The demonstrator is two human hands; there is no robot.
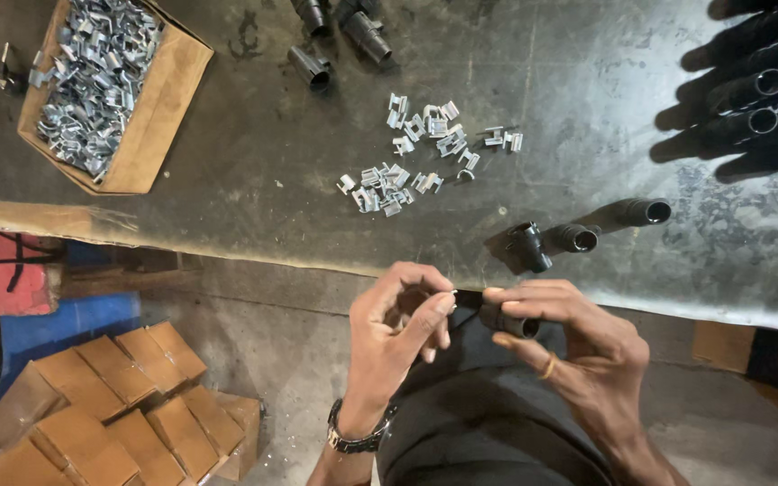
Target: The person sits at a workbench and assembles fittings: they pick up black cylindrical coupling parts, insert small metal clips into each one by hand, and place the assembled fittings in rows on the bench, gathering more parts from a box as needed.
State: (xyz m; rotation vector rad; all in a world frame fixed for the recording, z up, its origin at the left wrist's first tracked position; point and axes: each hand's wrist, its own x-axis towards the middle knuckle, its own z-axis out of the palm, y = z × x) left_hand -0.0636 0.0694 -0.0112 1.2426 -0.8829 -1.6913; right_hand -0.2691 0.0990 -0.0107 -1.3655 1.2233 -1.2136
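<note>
My right hand (569,346) grips a short black plastic tube fitting (508,321) in front of my lap, just below the table edge. My left hand (398,328) pinches a small silver metal clip (451,292) between thumb and forefinger, right beside the fitting's end. A loose scatter of the same silver clips (411,153) lies on the dark metal table (254,180) above my hands. Three black fittings (578,236) lie near the table's front edge, close to my right hand.
An open cardboard box full of silver clips (101,81) sits at the table's far left. A stack of long black tubes (758,90) fills the far right, and more black fittings (344,36) lie at the top. Small brown cartons (110,405) are stacked on the floor at left.
</note>
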